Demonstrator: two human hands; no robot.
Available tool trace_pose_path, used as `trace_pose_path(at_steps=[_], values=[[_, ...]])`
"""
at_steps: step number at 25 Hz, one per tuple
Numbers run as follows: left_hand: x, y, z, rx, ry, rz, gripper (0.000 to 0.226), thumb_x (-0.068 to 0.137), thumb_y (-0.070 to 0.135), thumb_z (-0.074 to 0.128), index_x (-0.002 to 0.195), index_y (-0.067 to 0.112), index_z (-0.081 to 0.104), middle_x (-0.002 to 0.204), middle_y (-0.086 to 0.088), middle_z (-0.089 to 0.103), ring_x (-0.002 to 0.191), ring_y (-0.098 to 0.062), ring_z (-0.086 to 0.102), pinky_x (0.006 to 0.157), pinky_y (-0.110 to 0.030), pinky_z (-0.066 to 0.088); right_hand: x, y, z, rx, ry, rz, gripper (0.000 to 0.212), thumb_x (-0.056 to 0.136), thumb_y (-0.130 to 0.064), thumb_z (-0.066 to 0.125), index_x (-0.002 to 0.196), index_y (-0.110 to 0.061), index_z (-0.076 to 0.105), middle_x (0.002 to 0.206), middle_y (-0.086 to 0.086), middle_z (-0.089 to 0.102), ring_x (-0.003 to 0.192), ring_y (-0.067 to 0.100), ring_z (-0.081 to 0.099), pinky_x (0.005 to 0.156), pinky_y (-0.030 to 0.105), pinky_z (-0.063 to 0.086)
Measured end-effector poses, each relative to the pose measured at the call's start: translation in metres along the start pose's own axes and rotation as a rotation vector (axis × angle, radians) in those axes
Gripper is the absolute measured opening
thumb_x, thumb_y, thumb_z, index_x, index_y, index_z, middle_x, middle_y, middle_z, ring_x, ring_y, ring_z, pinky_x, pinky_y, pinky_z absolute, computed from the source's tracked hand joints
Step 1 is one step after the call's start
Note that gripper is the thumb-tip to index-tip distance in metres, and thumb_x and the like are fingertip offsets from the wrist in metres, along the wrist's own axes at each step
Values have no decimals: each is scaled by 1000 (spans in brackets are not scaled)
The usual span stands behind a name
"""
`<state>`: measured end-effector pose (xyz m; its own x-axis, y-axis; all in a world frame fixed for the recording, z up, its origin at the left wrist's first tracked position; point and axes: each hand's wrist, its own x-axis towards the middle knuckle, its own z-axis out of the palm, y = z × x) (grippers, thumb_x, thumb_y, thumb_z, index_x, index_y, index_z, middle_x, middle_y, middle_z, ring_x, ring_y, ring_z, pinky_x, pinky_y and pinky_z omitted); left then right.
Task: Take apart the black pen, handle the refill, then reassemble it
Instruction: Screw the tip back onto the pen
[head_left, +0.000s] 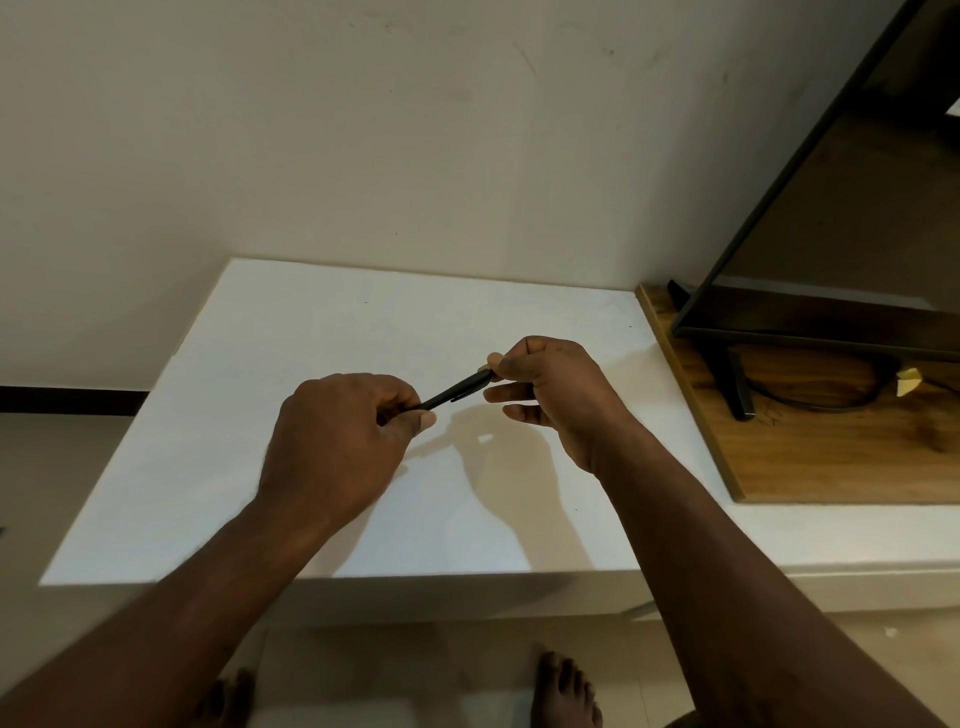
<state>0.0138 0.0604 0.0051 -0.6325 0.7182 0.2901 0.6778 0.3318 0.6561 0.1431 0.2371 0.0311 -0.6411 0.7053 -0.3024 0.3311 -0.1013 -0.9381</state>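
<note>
Above a white surface (260, 467) set against a pale wall, the black pen (453, 392) spans both hands, left hand (337, 441) wrapped around one end, right hand (550, 395) pinching the other, apparently braced to twist or pull it apart.

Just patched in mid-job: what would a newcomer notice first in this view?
At centre frame, the left hand grips one end of the black pen and the right hand pinches the other, holding it above the white table. To the right, a dark screen stands on a wooden board.
</note>
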Motion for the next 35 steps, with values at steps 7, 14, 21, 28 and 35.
trace_pose_path(at_steps=[7,14,21,28,35], values=[[1,2,0,-6,15,12,15,90,45,74,85,31,78,71,17,72,68,-4,67,63,-16,45,-1,-5,-2,-46,8,-33,38,102,-49,64,86,-16,71,85,-10,81,83,17,81,77,34,59],[2,1,-2,-15,25,-11,16,89,45,75,84,29,79,70,16,73,69,-5,68,65,-22,52,0,-4,-12,-26,39,-61,18,101,-32,69,92,-18,75,101,-1,83,82,12,79,72,28,55],[2,2,-2,-10,20,-6,17,89,44,75,85,28,79,71,15,73,70,-5,68,64,-18,48,0,-4,-11,-20,25,-82,10,98,-18,71,89,-19,76,94,-1,83,79,10,78,69,26,54],[2,3,-2,-10,21,0,15,89,44,75,85,30,79,71,16,73,70,-4,68,65,-17,47,1,-5,-11,-19,28,-82,10,97,-16,71,88,-18,76,97,3,83,79,11,78,70,26,55],[2,4,-3,-16,19,15,16,89,43,75,83,29,79,69,17,72,68,-2,67,62,-17,46,1,-5,-14,-7,35,-87,8,97,-15,70,91,-17,76,98,2,83,81,12,78,70,26,56]])
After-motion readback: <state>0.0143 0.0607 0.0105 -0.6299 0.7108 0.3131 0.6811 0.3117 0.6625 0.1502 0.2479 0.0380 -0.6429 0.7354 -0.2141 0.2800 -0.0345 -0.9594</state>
